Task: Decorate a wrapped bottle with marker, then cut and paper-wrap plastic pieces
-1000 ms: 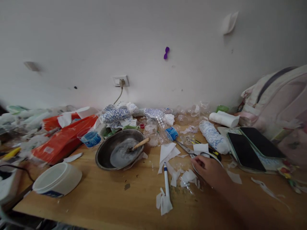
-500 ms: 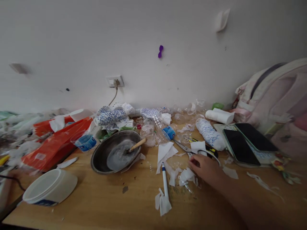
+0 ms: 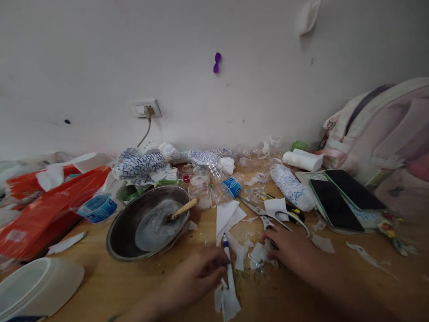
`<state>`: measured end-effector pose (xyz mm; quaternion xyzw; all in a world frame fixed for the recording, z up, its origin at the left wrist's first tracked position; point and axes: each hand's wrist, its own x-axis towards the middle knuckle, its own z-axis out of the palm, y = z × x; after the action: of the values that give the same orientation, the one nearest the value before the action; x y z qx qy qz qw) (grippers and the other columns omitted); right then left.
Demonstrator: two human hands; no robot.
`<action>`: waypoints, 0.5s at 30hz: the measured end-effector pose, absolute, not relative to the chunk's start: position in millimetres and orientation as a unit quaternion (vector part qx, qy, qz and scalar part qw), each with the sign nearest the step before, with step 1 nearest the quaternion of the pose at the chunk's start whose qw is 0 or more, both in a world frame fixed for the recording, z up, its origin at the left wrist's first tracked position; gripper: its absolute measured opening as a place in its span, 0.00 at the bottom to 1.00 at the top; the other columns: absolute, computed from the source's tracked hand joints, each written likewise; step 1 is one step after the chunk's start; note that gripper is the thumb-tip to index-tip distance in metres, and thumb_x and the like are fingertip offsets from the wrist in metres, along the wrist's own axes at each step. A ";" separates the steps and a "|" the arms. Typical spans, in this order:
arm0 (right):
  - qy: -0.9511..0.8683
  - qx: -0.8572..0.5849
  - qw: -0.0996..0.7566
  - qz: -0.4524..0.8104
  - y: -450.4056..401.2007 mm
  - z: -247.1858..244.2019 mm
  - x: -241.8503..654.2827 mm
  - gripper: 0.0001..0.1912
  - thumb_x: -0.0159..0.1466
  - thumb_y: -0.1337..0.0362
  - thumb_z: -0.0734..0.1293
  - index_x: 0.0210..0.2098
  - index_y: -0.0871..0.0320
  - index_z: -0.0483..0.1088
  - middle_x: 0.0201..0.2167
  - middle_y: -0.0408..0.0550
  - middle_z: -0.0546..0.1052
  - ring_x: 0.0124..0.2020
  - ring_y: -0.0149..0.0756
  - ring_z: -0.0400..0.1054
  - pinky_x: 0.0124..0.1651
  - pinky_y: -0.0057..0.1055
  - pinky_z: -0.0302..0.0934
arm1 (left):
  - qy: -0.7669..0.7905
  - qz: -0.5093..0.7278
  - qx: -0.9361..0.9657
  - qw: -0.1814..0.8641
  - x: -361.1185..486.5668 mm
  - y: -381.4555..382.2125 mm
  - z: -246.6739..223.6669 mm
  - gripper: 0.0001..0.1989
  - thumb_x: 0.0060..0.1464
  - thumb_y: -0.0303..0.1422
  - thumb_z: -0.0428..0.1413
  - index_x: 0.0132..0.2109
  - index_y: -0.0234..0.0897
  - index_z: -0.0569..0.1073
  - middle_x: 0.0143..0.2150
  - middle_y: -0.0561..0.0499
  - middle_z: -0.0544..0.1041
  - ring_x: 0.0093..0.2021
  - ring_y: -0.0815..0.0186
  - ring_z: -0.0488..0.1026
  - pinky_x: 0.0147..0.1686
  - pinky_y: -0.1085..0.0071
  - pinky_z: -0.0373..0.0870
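Fingers [image 3: 219, 255] part-curled, left hand [image 3: 196, 275] by marker [image 3: 230, 273], right hand [image 3: 288, 247] on scissors [image 3: 260, 210]

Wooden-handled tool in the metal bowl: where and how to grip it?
Pinch the wooden handle near its free end, from above and the right. It slants up from the cloudy liquid over the right rim of the metal bowl, leaving that end exposed.

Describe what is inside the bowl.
The bowl holds cloudy liquid and the dark end of a tool; its wooden handle crosses the rim. The liquid hides the bowl's bottom.
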<state>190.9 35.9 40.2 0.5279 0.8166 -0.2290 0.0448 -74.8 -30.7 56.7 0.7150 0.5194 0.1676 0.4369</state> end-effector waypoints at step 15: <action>0.877 0.424 -0.093 -0.206 27.8 26.6 177.8 0.09 0.65 0.63 0.62 0.42 0.56 0.73 0.42 0.50 0.77 0.40 0.39 0.73 0.41 0.32 0.65 | 0.480 0.165 0.802 0.315 -23.8 -10.9 -1.9 0.15 0.50 0.29 0.61 0.47 0.41 0.74 0.46 0.47 0.78 0.48 0.56 0.71 0.52 0.58 0.63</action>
<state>177.8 27.8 26.6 0.4236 0.8772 -0.2058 -0.0930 -23.8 -10.9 -1.9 0.8020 0.4798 0.1653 0.3149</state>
